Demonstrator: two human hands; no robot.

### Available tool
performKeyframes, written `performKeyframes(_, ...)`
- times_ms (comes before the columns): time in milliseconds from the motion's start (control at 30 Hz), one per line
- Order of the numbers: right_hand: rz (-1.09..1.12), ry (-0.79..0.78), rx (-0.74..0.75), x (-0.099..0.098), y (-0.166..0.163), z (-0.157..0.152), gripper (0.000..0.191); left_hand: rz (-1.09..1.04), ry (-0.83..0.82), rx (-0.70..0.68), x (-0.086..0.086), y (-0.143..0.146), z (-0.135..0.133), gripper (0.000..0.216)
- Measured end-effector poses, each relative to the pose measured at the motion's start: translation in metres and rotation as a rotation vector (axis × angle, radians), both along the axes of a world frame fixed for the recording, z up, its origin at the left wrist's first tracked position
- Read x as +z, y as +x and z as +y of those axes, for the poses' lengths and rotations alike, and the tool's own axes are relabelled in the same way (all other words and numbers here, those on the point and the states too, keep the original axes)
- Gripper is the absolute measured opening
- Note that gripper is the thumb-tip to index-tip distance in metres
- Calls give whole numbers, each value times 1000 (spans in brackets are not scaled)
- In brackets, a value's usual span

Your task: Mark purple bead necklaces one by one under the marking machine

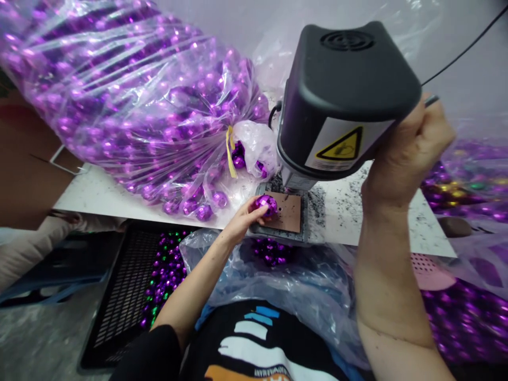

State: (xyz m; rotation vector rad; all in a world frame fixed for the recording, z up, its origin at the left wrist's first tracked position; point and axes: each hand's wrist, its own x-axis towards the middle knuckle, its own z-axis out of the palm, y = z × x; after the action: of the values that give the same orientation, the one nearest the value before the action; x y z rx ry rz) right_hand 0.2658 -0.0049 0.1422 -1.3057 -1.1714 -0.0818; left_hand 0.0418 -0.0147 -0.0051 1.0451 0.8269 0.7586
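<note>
My left hand [246, 217] is closed around a shiny purple faceted ball [266, 205] and holds it over the left part of a brown board [291, 212]. The board lies on the grey metal base [304, 230] of a black bench drill press [349, 79]. This machine's housing bears a yellow warning label and hides the tool beneath it. At the machine's right side, my right hand [413, 143] is wrapped around a lever handle [432, 100], of which only the grey tip shows.
A large clear bag [159, 106] of purple balls, tied with yellow string [230, 151], covers the white table's [420, 227] left. Dark shavings litter the tabletop. Below are a plastic bag [317, 275] with purple balls and a black crate [109, 296]. Another person's sleeve [24, 248] shows at left.
</note>
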Motion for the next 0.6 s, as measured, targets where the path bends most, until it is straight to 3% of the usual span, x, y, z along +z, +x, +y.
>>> performKeyframes(167,42,37,-19,3,-1,-1,70,264,394,87,-7,14,-1,56)
performKeyframes(367,70,29,8,2,-1,-1,70,503,708,100,-16,26,-1,55)
performKeyframes(467,69,29,10,2,-1,-1,68,565,813,78,-17,32,-2,52)
performKeyframes(600,49,35,-4,1,-1,-2,65,625,823,118,-20,43,-4,53)
